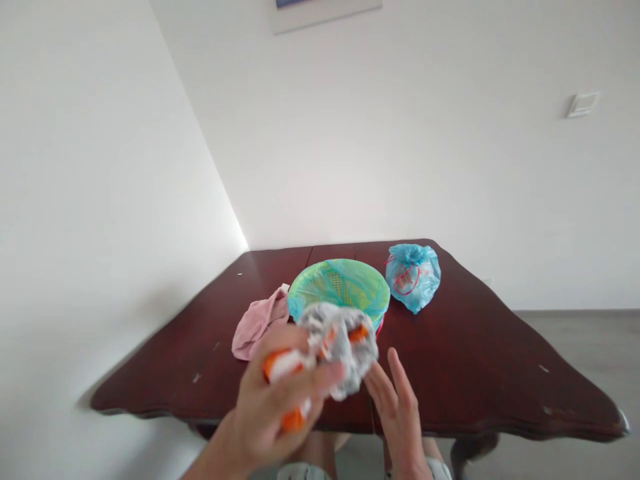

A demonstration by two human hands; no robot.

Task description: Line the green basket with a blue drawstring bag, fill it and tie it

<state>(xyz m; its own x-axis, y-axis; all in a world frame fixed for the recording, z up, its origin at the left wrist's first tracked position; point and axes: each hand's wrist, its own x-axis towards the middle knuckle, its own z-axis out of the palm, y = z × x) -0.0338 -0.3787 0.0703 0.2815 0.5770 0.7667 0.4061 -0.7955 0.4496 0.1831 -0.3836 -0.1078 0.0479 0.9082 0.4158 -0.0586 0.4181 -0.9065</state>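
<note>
My left hand point(275, 407) is closed around a crumpled white plastic bag with orange markings point(353, 350), blurred by motion. My right hand point(400, 413) is at the bag's right side with its fingers stretched out; whether a fingertip touches the bag I cannot tell. Just behind the bag stands a green basket point(313, 273) lined with a thin blue plastic bag, its front partly hidden. A folded pink cloth point(257, 327) lies left of the basket, beyond my left hand.
At the basket's right sits a tied blue plastic bag point(414, 277) with a red drawstring and something inside. All this rests on a dark red wooden table point(465, 360) with a wavy front edge. White walls point(375, 133) meet in a corner behind it.
</note>
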